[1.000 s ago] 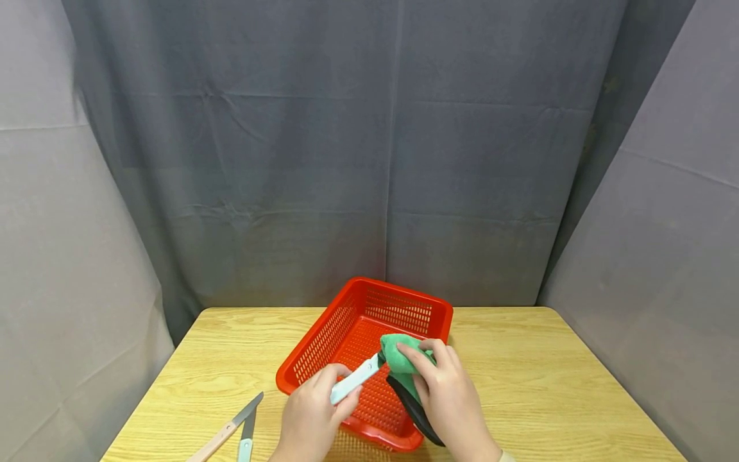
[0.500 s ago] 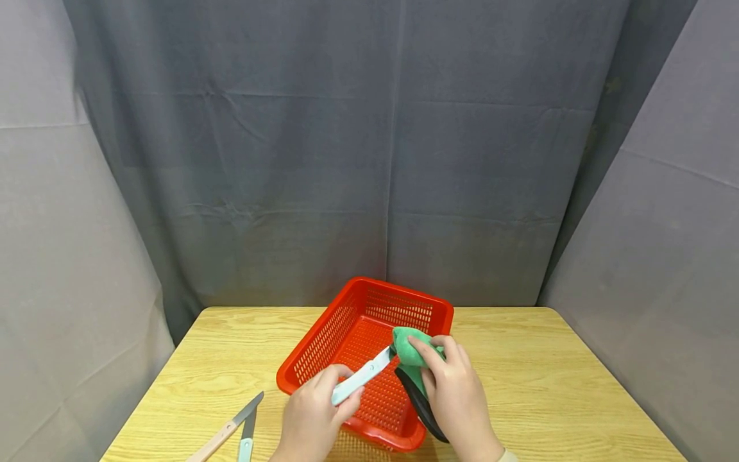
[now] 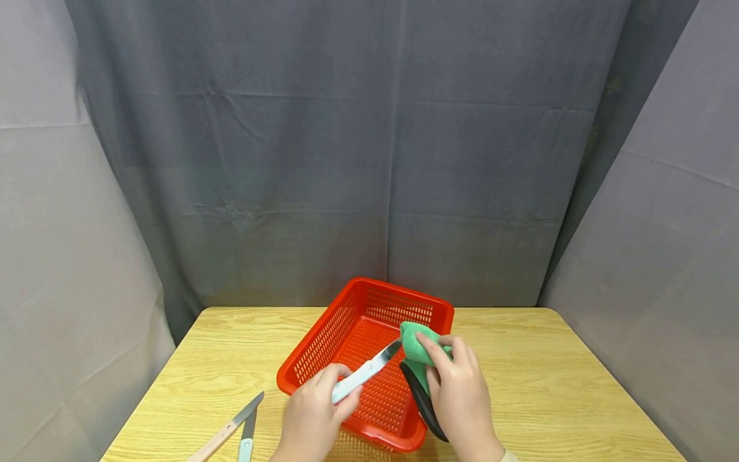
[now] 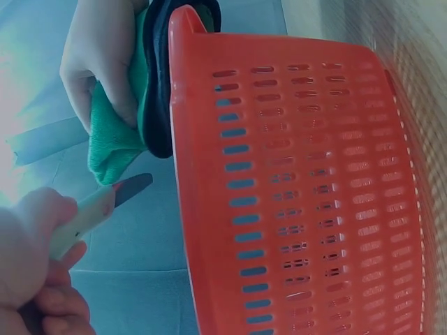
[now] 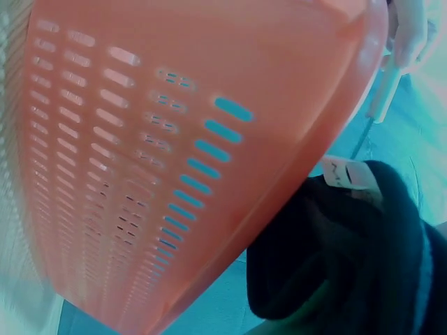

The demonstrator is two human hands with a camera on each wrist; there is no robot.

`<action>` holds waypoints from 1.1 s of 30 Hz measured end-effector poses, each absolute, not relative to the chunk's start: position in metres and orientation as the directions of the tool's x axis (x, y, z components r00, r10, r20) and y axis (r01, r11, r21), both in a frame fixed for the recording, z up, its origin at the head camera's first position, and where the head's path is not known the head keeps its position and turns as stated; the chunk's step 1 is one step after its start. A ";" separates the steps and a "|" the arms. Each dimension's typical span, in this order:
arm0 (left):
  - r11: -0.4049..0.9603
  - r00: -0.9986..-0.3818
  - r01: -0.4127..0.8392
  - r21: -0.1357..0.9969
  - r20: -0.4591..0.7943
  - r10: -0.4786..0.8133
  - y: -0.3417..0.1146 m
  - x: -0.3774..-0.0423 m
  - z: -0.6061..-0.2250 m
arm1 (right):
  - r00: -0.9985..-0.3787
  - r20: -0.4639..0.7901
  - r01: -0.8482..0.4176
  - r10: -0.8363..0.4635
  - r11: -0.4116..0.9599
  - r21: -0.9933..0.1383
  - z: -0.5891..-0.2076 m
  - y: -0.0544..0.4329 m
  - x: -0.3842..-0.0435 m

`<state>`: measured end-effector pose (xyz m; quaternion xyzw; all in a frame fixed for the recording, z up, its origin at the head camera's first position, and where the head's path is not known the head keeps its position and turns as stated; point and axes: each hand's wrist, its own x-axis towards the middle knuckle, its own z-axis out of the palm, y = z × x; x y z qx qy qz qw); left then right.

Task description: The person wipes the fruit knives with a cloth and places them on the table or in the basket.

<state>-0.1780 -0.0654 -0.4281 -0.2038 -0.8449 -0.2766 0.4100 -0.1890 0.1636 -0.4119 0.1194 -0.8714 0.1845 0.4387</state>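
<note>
My left hand point(image 3: 314, 410) grips a knife point(image 3: 365, 374) by its pale blue handle, with the bare blade tilted up to the right over the basket. My right hand point(image 3: 462, 398) holds a folded green cloth point(image 3: 417, 343) with a black edge, its fingers bent over the fold. The blade's tip lies at the cloth's left edge in the head view; whether they touch I cannot tell. In the left wrist view the knife point(image 4: 91, 218) stands apart, below the cloth point(image 4: 112, 143). Dark folds of the cloth point(image 5: 349, 244) and a white tag hang beside the basket in the right wrist view.
Below both hands stands a red perforated plastic basket point(image 3: 346, 301) on the wooden table point(image 3: 537, 372). Left of it lie two more knives, one pink-handled point(image 3: 222, 436) and one blue-handled point(image 3: 247, 439), their blades meeting near the tips. Grey curtains point(image 3: 288, 160) enclose the back and sides.
My right hand and the cloth have slid up and right along the blade, off toward its tip, baring the metal. The left hand and its knife have hardly moved.
</note>
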 end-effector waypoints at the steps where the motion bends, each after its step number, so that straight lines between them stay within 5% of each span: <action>1: 0.765 -0.581 0.569 0.302 0.806 0.114 -0.065 -0.178 -0.428 | -0.580 0.813 -0.379 -0.054 0.901 -0.211 -0.412 0.163 -0.189; 11: 0.771 -0.576 0.556 0.312 0.813 0.086 -0.066 -0.180 -0.430 | -0.464 0.872 -0.512 -0.160 0.851 -0.117 -0.409 0.160 -0.184; 33: 0.769 -0.567 0.557 0.314 0.820 0.076 -0.065 -0.179 -0.429 | -0.461 0.854 -0.570 -0.243 0.818 -0.075 -0.413 0.154 -0.181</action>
